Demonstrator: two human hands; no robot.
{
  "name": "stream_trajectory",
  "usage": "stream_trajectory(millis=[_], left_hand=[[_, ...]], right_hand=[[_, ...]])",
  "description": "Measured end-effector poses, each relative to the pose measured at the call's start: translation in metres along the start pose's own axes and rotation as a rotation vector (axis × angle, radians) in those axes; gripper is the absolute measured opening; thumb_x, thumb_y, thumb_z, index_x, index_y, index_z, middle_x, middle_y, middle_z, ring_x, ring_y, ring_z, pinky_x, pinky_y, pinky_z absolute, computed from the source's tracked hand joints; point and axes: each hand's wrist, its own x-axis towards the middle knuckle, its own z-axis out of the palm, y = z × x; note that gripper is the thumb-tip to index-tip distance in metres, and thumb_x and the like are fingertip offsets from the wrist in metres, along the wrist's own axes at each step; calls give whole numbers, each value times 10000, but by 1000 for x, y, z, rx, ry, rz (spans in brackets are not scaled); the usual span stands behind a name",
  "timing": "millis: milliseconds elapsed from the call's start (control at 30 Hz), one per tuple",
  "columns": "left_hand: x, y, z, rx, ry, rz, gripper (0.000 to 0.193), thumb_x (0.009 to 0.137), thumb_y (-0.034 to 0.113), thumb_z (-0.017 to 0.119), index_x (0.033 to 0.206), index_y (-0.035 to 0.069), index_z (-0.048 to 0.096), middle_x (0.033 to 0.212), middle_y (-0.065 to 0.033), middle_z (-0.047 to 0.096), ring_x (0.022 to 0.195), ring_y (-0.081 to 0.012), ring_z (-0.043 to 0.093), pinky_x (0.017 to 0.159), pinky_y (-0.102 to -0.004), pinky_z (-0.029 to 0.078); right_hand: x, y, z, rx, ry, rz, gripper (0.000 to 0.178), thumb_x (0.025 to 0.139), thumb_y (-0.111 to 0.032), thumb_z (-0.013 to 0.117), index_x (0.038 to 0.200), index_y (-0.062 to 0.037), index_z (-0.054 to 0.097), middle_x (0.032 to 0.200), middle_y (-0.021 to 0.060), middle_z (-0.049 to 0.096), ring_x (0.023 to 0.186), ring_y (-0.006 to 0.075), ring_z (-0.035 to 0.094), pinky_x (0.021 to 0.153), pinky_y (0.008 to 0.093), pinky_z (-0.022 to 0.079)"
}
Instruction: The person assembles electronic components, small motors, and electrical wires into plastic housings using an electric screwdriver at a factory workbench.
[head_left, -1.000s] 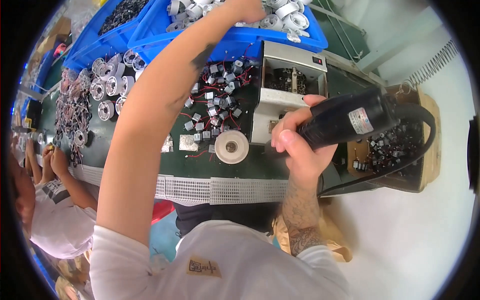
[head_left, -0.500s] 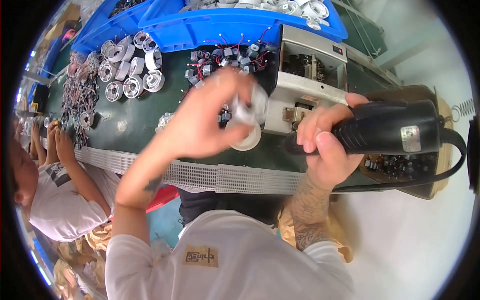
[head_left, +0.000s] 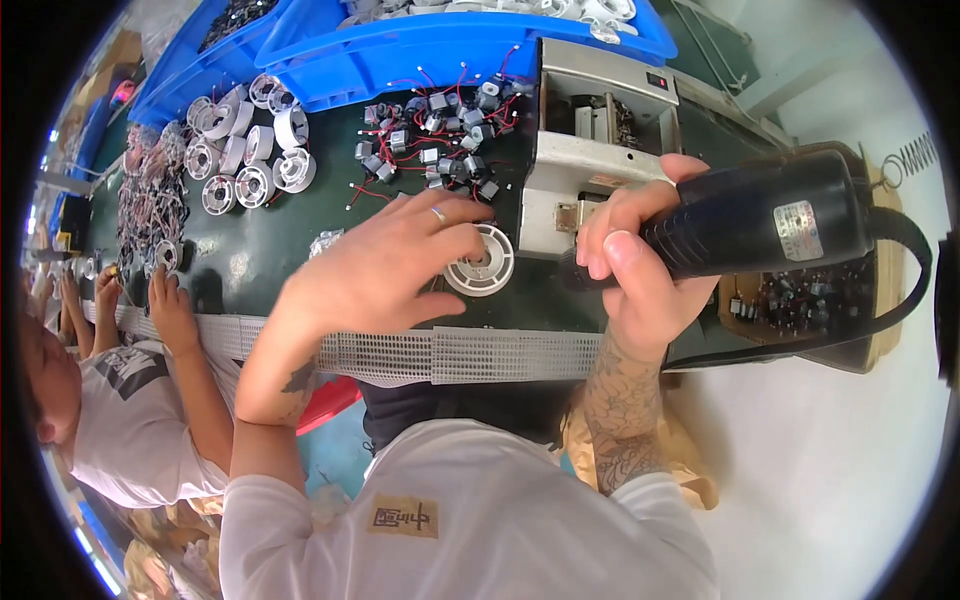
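My right hand (head_left: 640, 240) is wrapped round a thick black handheld power tool (head_left: 760, 225), probably an electric screwdriver; its narrow end points left, and a black cable leaves its right end. A white round plastic housing (head_left: 492, 275) lies on the green bench in front of the grey machine, its ringed inside facing up. Over its left edge hovers my left hand (head_left: 390, 255), thumb and fingers apart; whether a fingertip touches the housing is hard to see. Behind that hand several small grey motors (head_left: 440, 135) with red wires lie in a pile.
A grey metal machine (head_left: 590, 150) stands behind the tool. Blue bins (head_left: 400, 60) line the back, one full of white parts. White round housings (head_left: 255, 160) and wire bundles (head_left: 150, 200) lie left. At right is a cardboard box (head_left: 880, 300) of small parts. A co-worker (head_left: 130, 410) sits left.
My left hand has come down from above, and the white part it carried is no longer between its fingers. The right hand still grips the tool. The view has shifted slightly.
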Motion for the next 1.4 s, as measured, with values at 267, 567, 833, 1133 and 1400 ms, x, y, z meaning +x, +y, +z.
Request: stream_trajectory(millis=[267,567,833,1133,1400], left_hand=[[54,-55,-1,218,38,55,404,707,-41,660,1103,31,614,1114,-128,623,1073,-339,556,920,-444,460],[46,-44,-18,214,417,-122,334,775,-21,683,1103,28,647,920,-96,645,891,-224,612,779,-339,503],[3,30,35,-82,496,-272,294,693,15,798,927,14,620,981,-98,629,851,-248,624,718,-327,506],[1,30,23,75,379,-225,252,715,142,802,853,22,629,897,-103,598,832,-297,560,714,-384,474],[3,15,30,-51,503,-242,167,771,93,771,829,-16,657,874,-113,608,779,-282,606,672,-350,487]], right_hand=[[2,2,2,-17,-18,0,566,774,8,599,1288,62,368,719,95,538,530,160,501,500,333,455],[4,-1,1,-25,18,-11,571,770,0,616,1283,70,375,729,100,548,522,164,497,504,344,463],[3,-1,-3,122,120,-17,594,710,69,702,1242,106,440,704,96,613,563,131,567,530,242,465],[14,-10,-9,-123,70,-220,566,805,-29,583,1316,55,357,707,102,518,521,174,473,499,350,443],[14,-9,-5,-222,146,-244,536,788,5,556,1265,83,325,676,125,523,513,174,463,515,360,462]])
